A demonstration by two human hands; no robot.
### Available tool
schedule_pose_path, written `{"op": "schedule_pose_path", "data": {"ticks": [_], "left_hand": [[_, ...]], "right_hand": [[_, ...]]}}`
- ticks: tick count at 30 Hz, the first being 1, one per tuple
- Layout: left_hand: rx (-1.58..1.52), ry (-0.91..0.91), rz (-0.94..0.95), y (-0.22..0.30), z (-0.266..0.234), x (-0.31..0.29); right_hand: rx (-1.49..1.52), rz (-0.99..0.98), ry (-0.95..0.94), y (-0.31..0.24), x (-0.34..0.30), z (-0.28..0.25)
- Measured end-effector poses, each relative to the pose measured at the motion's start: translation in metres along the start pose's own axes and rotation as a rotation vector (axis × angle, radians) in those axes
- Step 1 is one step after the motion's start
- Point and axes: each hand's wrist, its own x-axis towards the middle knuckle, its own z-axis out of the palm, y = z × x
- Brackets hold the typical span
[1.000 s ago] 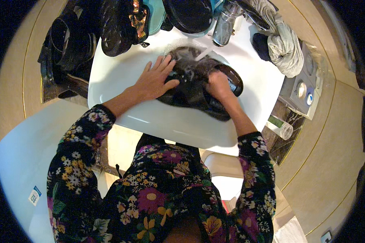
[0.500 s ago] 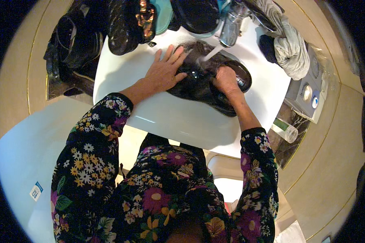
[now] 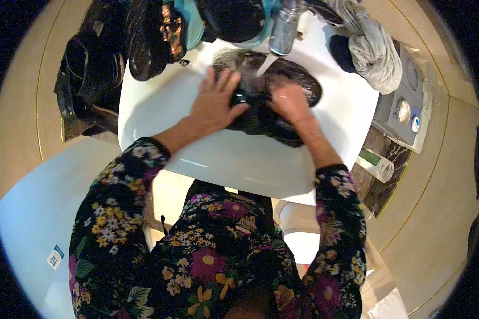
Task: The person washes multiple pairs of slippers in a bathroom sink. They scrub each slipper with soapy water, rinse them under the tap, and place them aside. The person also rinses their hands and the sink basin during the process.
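Wet black footwear (image 3: 255, 119), perhaps a pair of shoes, lies in the white sink (image 3: 239, 167). A rounded dark end (image 3: 303, 80) points to the right. From the chrome faucet (image 3: 287, 29) a stream of water (image 3: 265, 65) falls onto it. At the footwear's left side rests my left hand (image 3: 214, 101), fingers spread and the thumb against the black surface. My right hand (image 3: 290, 101) is on the right part, its fingers curled and blurred by motion. Whatever those fingers grip is hidden.
Black shoes (image 3: 88, 69) stand left of the sink, with more dark footwear and a teal slipper (image 3: 194, 29) along its back edge. Light grey cloth (image 3: 378, 66) hangs at the right, above a grey box with round dials (image 3: 396, 125) and a clear jar (image 3: 379, 167).
The footwear's open inner side at the right has gone out of sight, and a dark rounded surface shows there. My right hand has moved slightly left and up; my left stays beside the footwear.
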Motion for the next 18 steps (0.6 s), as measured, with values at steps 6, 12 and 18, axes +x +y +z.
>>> {"op": "schedule_pose_path", "data": {"ticks": [6,12,18], "left_hand": [[-0.082,-0.029,-0.036,0.003,-0.002,-0.001],[0.235,-0.055,0.008,-0.044,-0.073,-0.031],[0.139,0.063,-0.061,-0.021,-0.019,-0.017]], "right_hand": [[0.067,0.031,0.087,-0.016,0.001,0.014],[0.165,-0.181,0.429,-0.061,0.082,0.048],[-0.023,-0.126,0.051,-0.025,0.04,0.016]]}}
